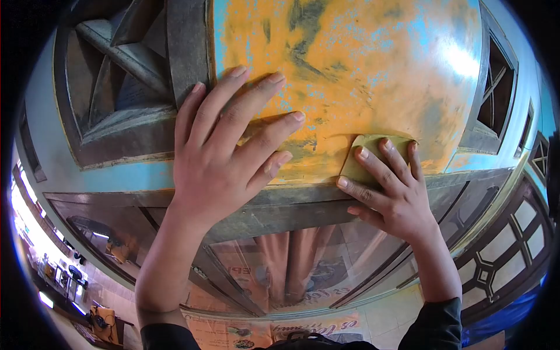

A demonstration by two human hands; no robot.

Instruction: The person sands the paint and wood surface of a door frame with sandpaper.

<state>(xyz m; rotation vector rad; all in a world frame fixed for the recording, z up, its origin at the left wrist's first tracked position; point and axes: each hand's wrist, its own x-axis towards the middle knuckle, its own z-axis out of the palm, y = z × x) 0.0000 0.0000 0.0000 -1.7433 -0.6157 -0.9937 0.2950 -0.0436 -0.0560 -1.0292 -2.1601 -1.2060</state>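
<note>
A worn panel (350,70), orange with blue and dark patches showing through, fills the upper middle of the head view. My left hand (219,140) lies with fingers spread over the panel's left edge and the dark wooden frame beside it, holding nothing. At the lower right of the panel, my right hand (399,192) presses a yellowish-green sheet of sandpaper (367,146) flat against the surface. Its fingertips rest on top of the sheet, and the underside of the sheet is hidden.
Dark wooden vent frames with crossed slats stand left (122,70) and right (496,87) of the panel. Below runs a dark wooden rail (280,204) above glass panes with a pinkish curtain (291,262) behind. A printed banner (227,329) lies at the bottom.
</note>
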